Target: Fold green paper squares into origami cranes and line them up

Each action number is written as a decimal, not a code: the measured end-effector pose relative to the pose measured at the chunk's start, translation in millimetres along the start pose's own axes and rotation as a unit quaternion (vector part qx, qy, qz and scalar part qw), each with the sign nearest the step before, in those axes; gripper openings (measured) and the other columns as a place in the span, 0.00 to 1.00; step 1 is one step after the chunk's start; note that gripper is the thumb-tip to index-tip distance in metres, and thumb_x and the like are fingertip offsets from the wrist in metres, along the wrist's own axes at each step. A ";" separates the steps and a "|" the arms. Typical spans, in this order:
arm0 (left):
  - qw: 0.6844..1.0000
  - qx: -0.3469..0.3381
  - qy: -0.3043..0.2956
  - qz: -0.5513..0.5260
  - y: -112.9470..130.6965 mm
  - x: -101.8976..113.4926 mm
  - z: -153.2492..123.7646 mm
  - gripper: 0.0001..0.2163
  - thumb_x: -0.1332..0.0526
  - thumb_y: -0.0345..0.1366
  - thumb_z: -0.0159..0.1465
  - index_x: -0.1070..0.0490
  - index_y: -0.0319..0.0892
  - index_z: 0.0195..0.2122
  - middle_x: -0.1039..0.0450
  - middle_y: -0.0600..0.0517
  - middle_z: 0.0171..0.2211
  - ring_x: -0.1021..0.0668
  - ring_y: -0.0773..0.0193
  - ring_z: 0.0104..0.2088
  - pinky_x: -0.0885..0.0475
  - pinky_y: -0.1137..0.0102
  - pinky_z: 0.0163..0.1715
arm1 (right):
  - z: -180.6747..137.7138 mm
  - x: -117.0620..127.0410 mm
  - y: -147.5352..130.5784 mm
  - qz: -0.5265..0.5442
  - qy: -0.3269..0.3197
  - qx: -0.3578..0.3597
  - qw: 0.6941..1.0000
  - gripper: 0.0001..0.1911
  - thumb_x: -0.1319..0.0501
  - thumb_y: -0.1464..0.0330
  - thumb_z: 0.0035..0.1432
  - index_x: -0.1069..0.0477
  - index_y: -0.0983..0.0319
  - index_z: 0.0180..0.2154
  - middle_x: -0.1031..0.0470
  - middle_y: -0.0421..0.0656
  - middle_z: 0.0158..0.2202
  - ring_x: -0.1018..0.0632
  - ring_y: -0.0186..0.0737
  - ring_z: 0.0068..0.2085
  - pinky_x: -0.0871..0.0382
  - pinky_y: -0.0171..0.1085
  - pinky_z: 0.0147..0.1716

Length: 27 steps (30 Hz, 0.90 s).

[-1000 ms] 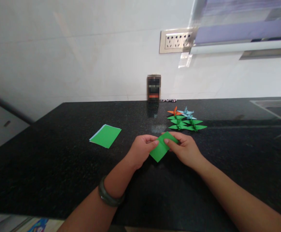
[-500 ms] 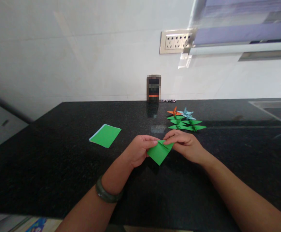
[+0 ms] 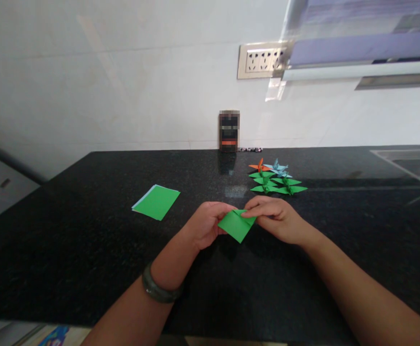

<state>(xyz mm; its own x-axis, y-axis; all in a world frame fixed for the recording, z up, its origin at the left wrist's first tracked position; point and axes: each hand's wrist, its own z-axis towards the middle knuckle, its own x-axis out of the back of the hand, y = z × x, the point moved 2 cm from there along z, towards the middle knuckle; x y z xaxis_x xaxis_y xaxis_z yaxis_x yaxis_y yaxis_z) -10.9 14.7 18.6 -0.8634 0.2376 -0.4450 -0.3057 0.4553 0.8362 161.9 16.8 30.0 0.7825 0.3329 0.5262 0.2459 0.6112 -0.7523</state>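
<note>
Folded green paper sits pinched between the left-hand grip and the right-hand grip, both closed on its upper sides, lower corner jutting free over the dark counter, paper cranes beyond, stacked sheets leftward.

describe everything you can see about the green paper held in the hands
The green paper is bright, plain and looks thin, folded into a small squarish shape with one corner pointing toward the wearer. A folded edge shows near its top. The left hand grips its left side, and the right hand has fingers on its upper right. Whether it touches the dark countertop below is unclear.
</note>
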 end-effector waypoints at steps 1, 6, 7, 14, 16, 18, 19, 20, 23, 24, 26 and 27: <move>1.000 0.001 -0.003 0.003 -0.7 -0.1 0.1 0.07 0.35 0.34 0.48 0.26 0.34 0.24 0.29 0.52 0.19 0.29 0.71 0.19 0.34 0.74 0.22 | 0.0 -0.3 -0.5 -0.002 -0.002 -0.001 1.000 0.19 0.47 0.78 0.51 0.23 0.56 0.38 0.28 0.42 0.36 0.26 0.34 0.36 0.33 0.35 0.35; 0.999 -0.001 0.036 0.028 -3.7 1.0 1.5 0.12 0.30 0.35 0.42 0.27 0.33 0.25 0.27 0.51 0.20 0.28 0.70 0.20 0.34 0.74 0.23 | 0.3 -1.6 -3.5 0.005 -0.008 0.003 1.000 0.19 0.46 0.78 0.50 0.24 0.56 0.39 0.28 0.43 0.37 0.27 0.36 0.38 0.33 0.36 0.37; 0.998 -0.009 0.048 0.032 -3.8 1.3 1.9 0.13 0.29 0.35 0.41 0.27 0.33 0.25 0.27 0.50 0.20 0.27 0.69 0.20 0.34 0.73 0.23 | 0.3 -2.0 -3.2 0.022 -0.001 -0.010 1.000 0.17 0.45 0.77 0.50 0.24 0.57 0.39 0.28 0.43 0.38 0.27 0.37 0.39 0.33 0.37 0.38; 0.987 -0.090 0.113 0.075 -3.6 3.1 3.3 0.12 0.30 0.36 0.43 0.27 0.34 0.25 0.27 0.51 0.21 0.28 0.70 0.21 0.34 0.73 0.24 | 0.4 -10.0 7.7 0.182 0.064 -0.242 0.951 0.19 0.40 0.57 0.50 0.31 0.64 0.38 0.30 0.41 0.26 0.29 0.32 0.25 0.34 0.31 0.20; 0.984 -0.101 0.119 0.084 -4.1 3.0 3.6 0.12 0.30 0.36 0.44 0.27 0.35 0.26 0.27 0.52 0.21 0.28 0.70 0.21 0.34 0.73 0.24 | 1.2 -13.6 8.4 0.186 0.048 -0.274 0.942 0.18 0.38 0.55 0.48 0.32 0.65 0.31 0.32 0.39 0.22 0.31 0.29 0.21 0.35 0.29 0.18; 0.984 -0.106 0.118 0.084 -4.9 2.7 4.2 0.12 0.31 0.36 0.44 0.27 0.35 0.26 0.27 0.52 0.21 0.28 0.70 0.21 0.34 0.73 0.24 | 1.9 -15.8 8.6 0.196 0.056 -0.294 0.934 0.17 0.37 0.56 0.46 0.34 0.64 0.27 0.32 0.38 0.21 0.33 0.27 0.20 0.36 0.28 0.17; 0.984 -0.106 0.114 0.082 -5.3 2.5 4.6 0.12 0.31 0.36 0.44 0.28 0.35 0.26 0.27 0.52 0.21 0.28 0.70 0.21 0.34 0.73 0.24 | 2.2 -16.5 8.7 0.204 0.062 -0.298 0.930 0.17 0.36 0.56 0.46 0.34 0.64 0.26 0.32 0.37 0.21 0.33 0.26 0.19 0.37 0.28 0.17; 0.985 -0.106 0.110 0.079 -5.8 2.3 5.0 0.12 0.31 0.36 0.44 0.27 0.35 0.26 0.27 0.52 0.22 0.28 0.70 0.21 0.34 0.73 0.25 | 2.4 -17.1 8.9 0.213 0.066 -0.300 0.928 0.17 0.36 0.56 0.45 0.35 0.64 0.25 0.32 0.37 0.20 0.33 0.26 0.19 0.37 0.28 0.17; 0.988 -0.102 0.091 0.071 -6.7 1.8 6.0 0.13 0.31 0.38 0.45 0.27 0.35 0.27 0.27 0.51 0.22 0.28 0.70 0.21 0.34 0.73 0.25 | 2.6 -17.7 10.1 0.233 0.077 -0.297 0.923 0.17 0.35 0.57 0.44 0.35 0.64 0.25 0.32 0.36 0.20 0.34 0.25 0.18 0.37 0.27 0.17; 0.990 -0.097 0.081 0.068 -6.9 1.5 6.2 0.13 0.32 0.40 0.47 0.28 0.34 0.27 0.27 0.51 0.21 0.28 0.69 0.21 0.35 0.72 0.24 | 2.4 -17.5 10.7 0.236 0.079 -0.295 0.923 0.17 0.35 0.57 0.44 0.35 0.64 0.24 0.32 0.36 0.20 0.34 0.25 0.18 0.37 0.27 0.17; 0.993 -0.080 0.061 0.057 -6.9 0.8 6.2 0.16 0.36 0.46 0.51 0.28 0.34 0.26 0.28 0.51 0.20 0.29 0.69 0.20 0.35 0.71 0.24 | 2.0 -16.8 11.8 0.237 0.082 -0.292 0.923 0.17 0.35 0.58 0.44 0.35 0.64 0.23 0.31 0.36 0.19 0.34 0.25 0.18 0.37 0.27 0.16; 0.995 -0.069 0.055 0.051 -6.7 0.6 6.1 0.18 0.38 0.48 0.53 0.28 0.34 0.26 0.29 0.50 0.20 0.29 0.68 0.20 0.34 0.71 0.24 | 1.7 -16.5 12.2 0.237 0.084 -0.292 0.923 0.17 0.34 0.58 0.44 0.35 0.64 0.23 0.31 0.36 0.19 0.34 0.24 0.18 0.37 0.27 0.16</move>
<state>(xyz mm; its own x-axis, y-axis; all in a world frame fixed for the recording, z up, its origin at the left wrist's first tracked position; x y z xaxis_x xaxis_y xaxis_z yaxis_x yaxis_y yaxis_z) -6.9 17.0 10.8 -0.9293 0.1768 -0.3242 -0.2603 0.3089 0.9148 151.0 20.1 12.8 0.9467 0.3181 0.0510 0.0809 -0.0812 -0.9934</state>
